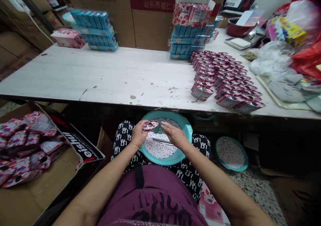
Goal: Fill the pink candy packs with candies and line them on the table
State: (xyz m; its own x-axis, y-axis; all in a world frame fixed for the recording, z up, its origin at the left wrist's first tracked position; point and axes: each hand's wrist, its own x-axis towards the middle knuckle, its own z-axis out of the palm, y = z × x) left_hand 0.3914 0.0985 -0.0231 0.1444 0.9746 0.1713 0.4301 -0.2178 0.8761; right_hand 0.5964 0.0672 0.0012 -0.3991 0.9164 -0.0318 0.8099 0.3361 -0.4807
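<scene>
My left hand (139, 132) is closed around a small red-and-white printed packet (150, 125) with a dark round hole in its top. It is above the left side of a teal basin (186, 120), which rests on my lap. White pellet-like pieces (160, 150) fill much of the basin. My right hand (174, 134) hovers over the basin with fingers stretched toward the packet, apart from it. A metal rod-like handle (163, 141) lies across the pieces, and its right end passes beneath my right hand. Whether that hand touches the rod is hidden.
Rows of similar packets (225, 75) stand on the white table (130, 72) at right. Blue box stacks (100, 30) stand at the back. An open carton (57, 185) of packets is at lower left. Another teal basin (232, 154) sits on the floor at right.
</scene>
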